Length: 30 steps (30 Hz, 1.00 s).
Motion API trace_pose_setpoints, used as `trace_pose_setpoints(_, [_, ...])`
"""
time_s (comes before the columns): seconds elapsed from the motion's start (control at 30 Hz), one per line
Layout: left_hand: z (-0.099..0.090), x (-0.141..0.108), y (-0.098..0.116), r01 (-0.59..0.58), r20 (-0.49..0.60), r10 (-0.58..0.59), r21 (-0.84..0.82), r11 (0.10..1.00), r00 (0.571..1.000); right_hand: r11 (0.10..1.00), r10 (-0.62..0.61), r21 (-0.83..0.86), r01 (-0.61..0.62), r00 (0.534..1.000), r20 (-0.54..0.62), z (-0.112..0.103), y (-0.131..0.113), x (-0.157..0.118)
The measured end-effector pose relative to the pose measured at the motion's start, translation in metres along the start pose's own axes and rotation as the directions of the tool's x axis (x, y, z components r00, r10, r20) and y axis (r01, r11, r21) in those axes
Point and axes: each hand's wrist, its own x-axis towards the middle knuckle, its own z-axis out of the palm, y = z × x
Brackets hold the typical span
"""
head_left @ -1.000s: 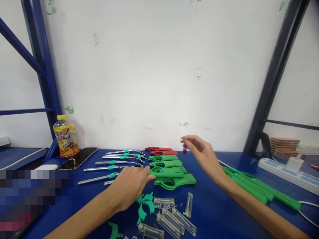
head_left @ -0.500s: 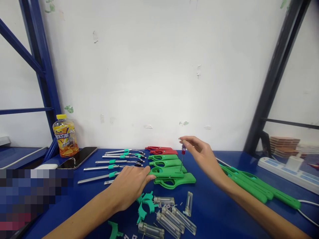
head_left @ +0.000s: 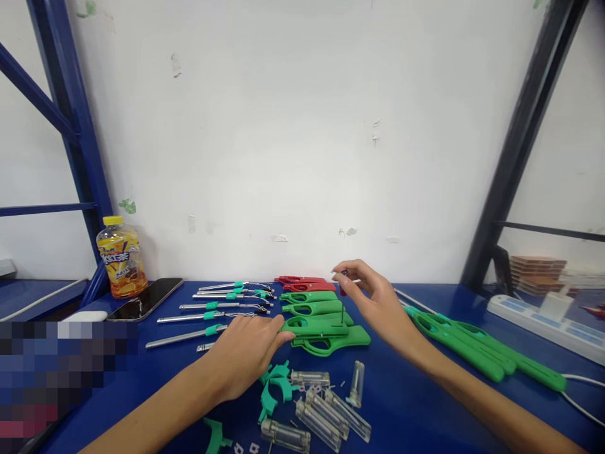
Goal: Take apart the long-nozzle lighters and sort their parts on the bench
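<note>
My left hand (head_left: 253,356) is closed on the front end of a green lighter-shaped casing (head_left: 316,326), which lies over another green casing (head_left: 357,337). A screwdriver (head_left: 343,291) with a dark red handle is pinched in the fingers of my right hand (head_left: 366,290); its shaft points down and its tip meets the rear part of the held casing. More green casings (head_left: 326,308) and red casings (head_left: 309,287) lie in a row behind. Teal curved pieces (head_left: 278,384) and clear plastic tanks (head_left: 326,416) are scattered in front of my left hand.
Metal rods with teal parts (head_left: 208,316) lie at the left, near a phone (head_left: 146,299) and a drink bottle (head_left: 121,258). Green casings (head_left: 482,347) and a white power strip (head_left: 543,328) are at the right. A wall stands behind the blue table (head_left: 401,416).
My right hand and the screwdriver have shifted slightly left, and the shaft looks more upright. My left hand keeps its grip on the green casing. The camera view has moved a little.
</note>
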Motion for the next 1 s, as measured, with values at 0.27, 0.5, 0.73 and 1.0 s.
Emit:
trace_pose_setpoints(0.27, [0.000, 0.001, 0.000, -0.009, 0.000, 0.009, 0.017, 1.000, 1.000, 0.997, -0.047, -0.066, 0.042, 0.995, -0.088, -0.003, 0.008, 0.005])
trace_pose_setpoints(0.5, [0.003, 0.002, -0.002, -0.012, -0.013, 0.012, 0.023, 1.000, 1.000, 0.999, 0.001, -0.043, -0.006, 0.995, -0.096, -0.005, 0.010, 0.005])
trace_pose_setpoints(0.73, [0.005, 0.002, -0.002, -0.007, -0.018, 0.007, 0.016, 1.000, 1.000, 0.999, 0.000, -0.035, -0.003, 0.996, -0.089, -0.005, 0.009, 0.005])
trace_pose_setpoints(1.0, [0.000, 0.001, 0.000, -0.004, -0.009, 0.004, 0.019, 1.000, 1.000, 0.999, 0.043, 0.022, -0.042, 0.997, -0.068, -0.003, 0.011, 0.005])
